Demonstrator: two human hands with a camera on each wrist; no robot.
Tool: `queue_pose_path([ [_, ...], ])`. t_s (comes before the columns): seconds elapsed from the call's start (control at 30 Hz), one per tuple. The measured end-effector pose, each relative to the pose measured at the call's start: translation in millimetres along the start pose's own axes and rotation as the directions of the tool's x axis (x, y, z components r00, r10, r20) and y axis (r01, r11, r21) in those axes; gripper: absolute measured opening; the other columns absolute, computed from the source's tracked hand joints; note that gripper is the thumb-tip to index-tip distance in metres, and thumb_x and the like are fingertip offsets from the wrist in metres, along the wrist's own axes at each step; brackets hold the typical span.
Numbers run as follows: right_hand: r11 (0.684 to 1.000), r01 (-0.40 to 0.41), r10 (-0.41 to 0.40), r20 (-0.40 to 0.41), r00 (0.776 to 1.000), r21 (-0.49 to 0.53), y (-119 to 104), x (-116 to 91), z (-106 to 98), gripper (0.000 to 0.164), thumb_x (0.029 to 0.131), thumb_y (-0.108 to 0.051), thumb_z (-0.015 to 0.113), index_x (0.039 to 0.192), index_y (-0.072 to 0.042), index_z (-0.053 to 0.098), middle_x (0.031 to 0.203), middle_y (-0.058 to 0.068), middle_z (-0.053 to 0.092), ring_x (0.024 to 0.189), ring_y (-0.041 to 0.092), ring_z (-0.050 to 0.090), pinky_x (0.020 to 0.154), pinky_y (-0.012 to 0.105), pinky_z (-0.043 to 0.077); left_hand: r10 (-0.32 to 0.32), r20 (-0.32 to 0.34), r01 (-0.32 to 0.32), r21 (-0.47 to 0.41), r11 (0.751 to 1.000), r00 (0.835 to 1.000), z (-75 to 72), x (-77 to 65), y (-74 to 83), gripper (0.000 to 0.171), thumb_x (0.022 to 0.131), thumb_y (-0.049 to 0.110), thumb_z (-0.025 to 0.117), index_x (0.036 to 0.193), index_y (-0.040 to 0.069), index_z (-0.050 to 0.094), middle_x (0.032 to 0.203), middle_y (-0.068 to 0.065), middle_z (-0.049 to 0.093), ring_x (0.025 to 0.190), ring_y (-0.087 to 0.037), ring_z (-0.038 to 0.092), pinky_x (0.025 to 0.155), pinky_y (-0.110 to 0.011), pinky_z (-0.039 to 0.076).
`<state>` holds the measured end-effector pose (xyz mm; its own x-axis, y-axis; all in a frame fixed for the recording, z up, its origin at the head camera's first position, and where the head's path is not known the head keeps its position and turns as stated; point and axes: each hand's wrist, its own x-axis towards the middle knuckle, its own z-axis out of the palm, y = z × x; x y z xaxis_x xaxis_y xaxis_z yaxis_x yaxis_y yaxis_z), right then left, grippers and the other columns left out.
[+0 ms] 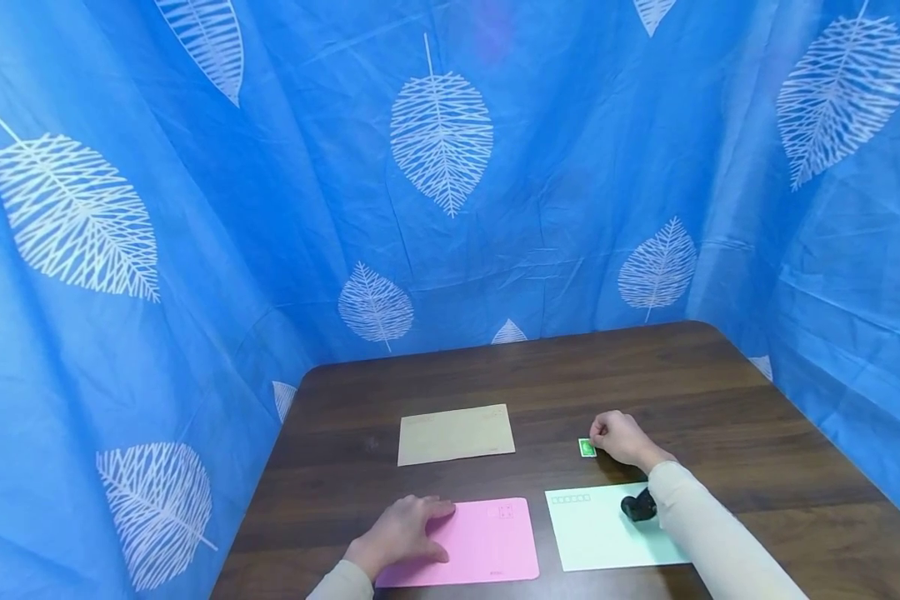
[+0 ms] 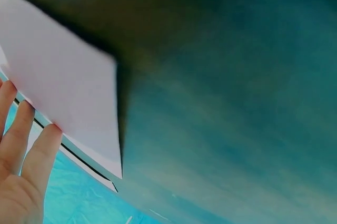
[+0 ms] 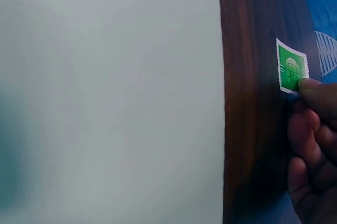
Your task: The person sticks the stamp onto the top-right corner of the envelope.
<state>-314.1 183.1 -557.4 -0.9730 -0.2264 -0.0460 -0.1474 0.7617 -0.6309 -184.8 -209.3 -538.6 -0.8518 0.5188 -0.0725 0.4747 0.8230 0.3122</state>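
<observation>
My right hand (image 1: 624, 439) pinches a small green postage stamp (image 1: 587, 448) at one corner, between thumb and fingertip. In the right wrist view the stamp (image 3: 292, 68) shows a white perforated border, and the thumb covers its lower corner. My left hand (image 1: 407, 531) lies on the left part of a pink envelope (image 1: 491, 542), thumb and fingers spread. Seen from the left wrist, the fingertips (image 2: 51, 132) touch the envelope's edge. A pale green envelope (image 1: 592, 529) lies below the right forearm, which partly hides it.
A tan envelope (image 1: 456, 435) lies farther back on the dark wooden table (image 1: 360, 392). A small black object (image 1: 639, 505) is beside the right sleeve, over the pale green envelope. Blue curtains (image 1: 300, 208) with white leaf prints stand around the table.
</observation>
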Motion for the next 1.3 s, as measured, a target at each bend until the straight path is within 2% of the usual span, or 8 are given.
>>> queue_pose_path([
  [0.27,0.995,-0.037,0.037,0.009,0.999,0.092,2,-6,0,0.014,0.091,0.002,0.065,0.078,-0.005,0.065,0.077,0.004,0.061,0.073,0.018,0.053,0.067,0.03,0.045,-0.002,0.011,0.003,-0.009,1.0,1.0,-0.1,1.9,1.1,0.063,0.068,0.037,0.089,0.125,0.016,0.071,0.126,-0.004,0.072,0.121,-0.029,0.066,0.099,-0.046,0.055],
  [0.5,0.977,-0.071,0.067,0.028,0.997,0.201,4,-13,4,0.012,0.09,0.004,0.064,0.079,-0.003,0.065,0.076,0.004,0.062,0.072,0.018,0.053,0.065,0.029,0.045,-0.002,0.016,0.003,-0.02,1.0,1.0,4.8,-0.7,0.3,0.059,0.068,0.04,0.088,0.121,0.017,0.073,0.127,-0.001,0.071,0.124,-0.029,0.064,0.101,-0.049,0.052],
  [0.77,0.954,-0.083,0.066,0.067,0.996,0.289,-2,-17,10,0.01,0.088,0.003,0.067,0.079,0.0,0.066,0.072,0.005,0.059,0.068,0.019,0.051,0.06,0.029,0.042,-0.005,0.014,0.005,-0.015,1.0,1.0,7.9,-3.5,0.7,0.057,0.068,0.039,0.088,0.12,0.018,0.074,0.126,0.0,0.072,0.123,-0.027,0.065,0.1,-0.048,0.054],
  [0.93,0.943,-0.094,0.068,0.09,0.994,0.319,-6,-16,14,0.009,0.088,0.002,0.067,0.079,0.0,0.066,0.074,0.005,0.06,0.069,0.018,0.053,0.062,0.029,0.044,-0.004,0.018,0.005,-0.023,1.0,1.0,6.6,-4.1,2.3,0.058,0.068,0.038,0.088,0.12,0.017,0.074,0.126,0.0,0.072,0.122,-0.027,0.065,0.099,-0.049,0.054],
  [1.3,0.941,-0.048,0.027,0.069,0.997,0.336,-28,-11,19,0.012,0.084,0.005,0.068,0.073,0.002,0.066,0.068,0.002,0.059,0.065,0.016,0.054,0.061,0.028,0.045,0.021,-0.018,-0.021,-0.01,1.0,1.0,1.1,-0.9,6.8,0.055,0.066,0.034,0.09,0.115,0.014,0.076,0.121,-0.003,0.074,0.119,-0.028,0.067,0.1,-0.047,0.054],
])
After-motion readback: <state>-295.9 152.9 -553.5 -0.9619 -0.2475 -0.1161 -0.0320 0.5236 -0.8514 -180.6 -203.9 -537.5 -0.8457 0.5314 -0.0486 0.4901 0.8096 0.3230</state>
